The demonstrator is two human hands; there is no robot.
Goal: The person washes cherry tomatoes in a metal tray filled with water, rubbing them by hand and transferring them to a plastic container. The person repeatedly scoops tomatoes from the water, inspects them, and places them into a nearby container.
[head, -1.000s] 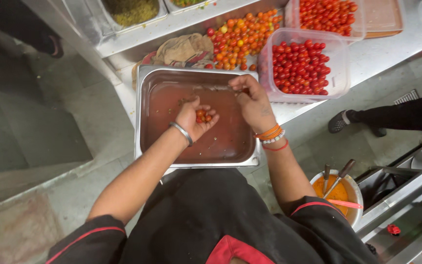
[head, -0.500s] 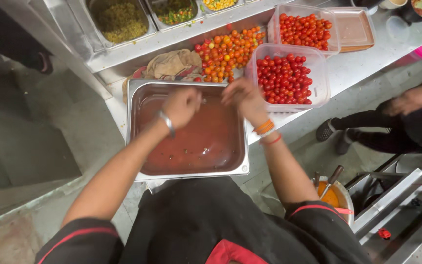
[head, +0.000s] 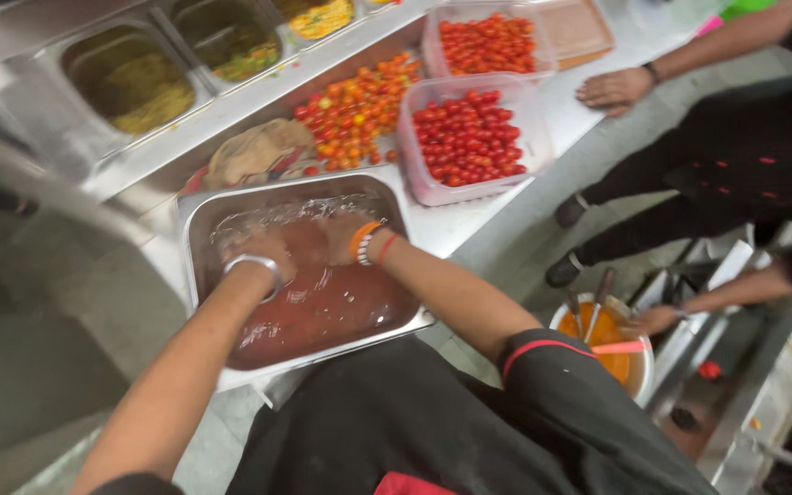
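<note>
Left hand & right hand now lower in steel pan, in red liquid; grip unclear, blurred.

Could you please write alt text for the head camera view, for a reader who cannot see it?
A person's left hand and right hand are plunged into reddish liquid in a steel pan on a counter. Behind it stand a tub of red cherry tomatoes and a pile of orange ones. Another person's hand rests on the counter at right.
</note>
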